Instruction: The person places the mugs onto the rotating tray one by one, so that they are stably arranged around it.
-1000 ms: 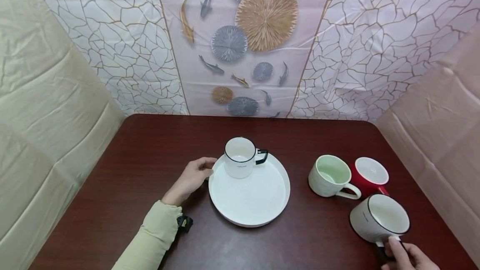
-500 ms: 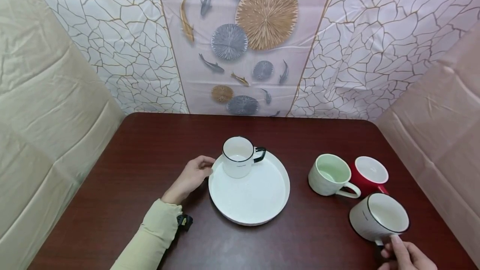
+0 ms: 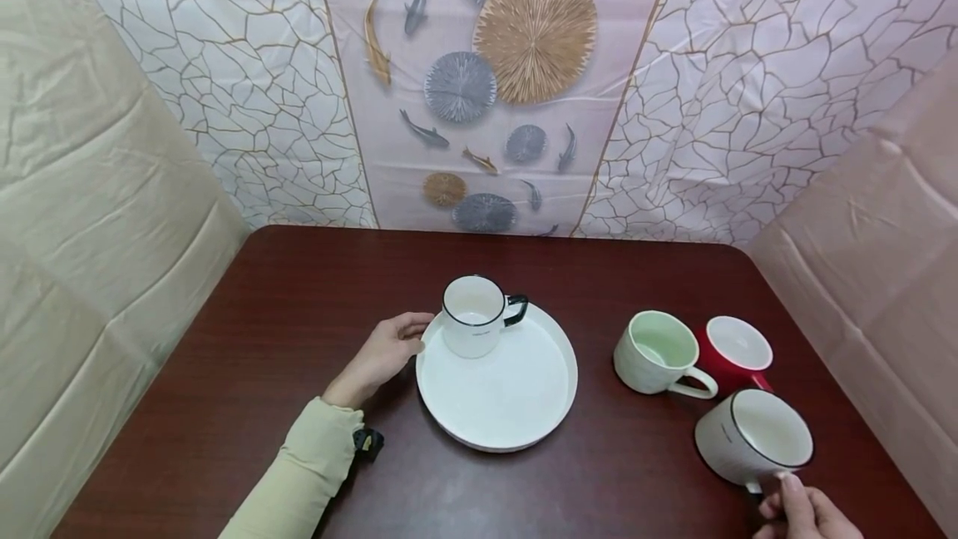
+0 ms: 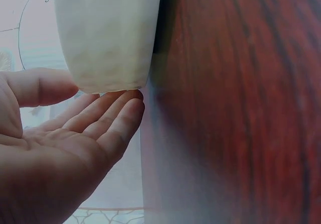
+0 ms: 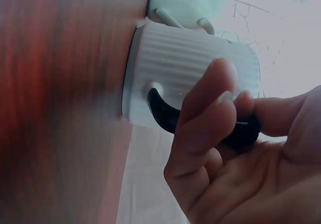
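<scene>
My left hand (image 3: 382,356) is at the left rim of a round white tray (image 3: 509,406), its fairly straight fingers touching the side wall. In the left wrist view, the thumb (image 4: 52,87) lies by the upper rim and the fingertips (image 4: 131,108) meet the wall. On the tray's back left stands a white mug (image 3: 473,331) with a black rim and black handle. At the lower right, my right hand (image 3: 808,510) grips the black handle (image 5: 163,111) of a second white mug (image 3: 737,439), ribbed in the right wrist view. This mug stands by the table surface.
A pale green mug (image 3: 651,360) stands right of the tray, handle toward the front right. Behind the second white mug is a red mug (image 3: 722,364) with a white inside. Patterned cloth (image 3: 479,106) hangs behind the dark red wooden table (image 3: 299,289).
The white mug on the tray sits slightly farther left than a second ago. Both hands keep nearly the same places, the right still holding its mug's handle.
</scene>
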